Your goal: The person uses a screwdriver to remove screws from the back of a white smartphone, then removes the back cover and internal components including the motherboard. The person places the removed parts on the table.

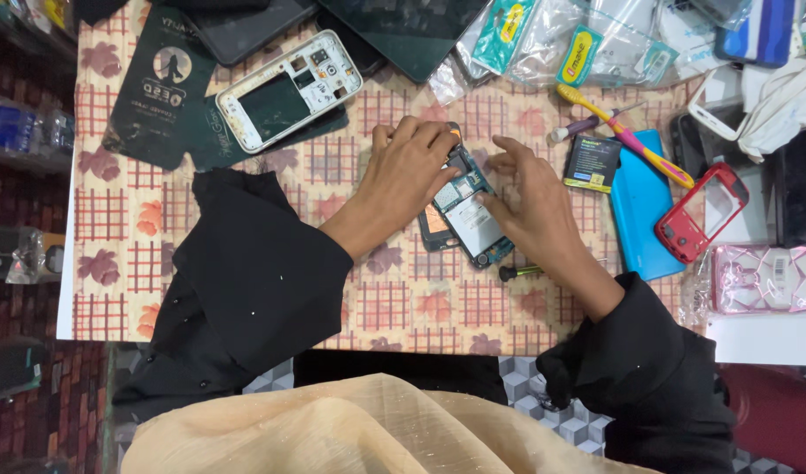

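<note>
An opened phone with its blue circuit board exposed lies in the middle of the patterned tablecloth. My left hand rests over its upper end, fingers curled on the edge. My right hand touches the board's right side with thumb and fingertips. A small screwdriver lies on the cloth just under my right wrist. Both of my arms are in black sleeves.
A white phone frame lies at upper left on dark packaging. Right of my hands sit a small battery, a yellow-pink toothbrush, a blue slab, a red phone shell, a pink case. Plastic bags lie along the far edge.
</note>
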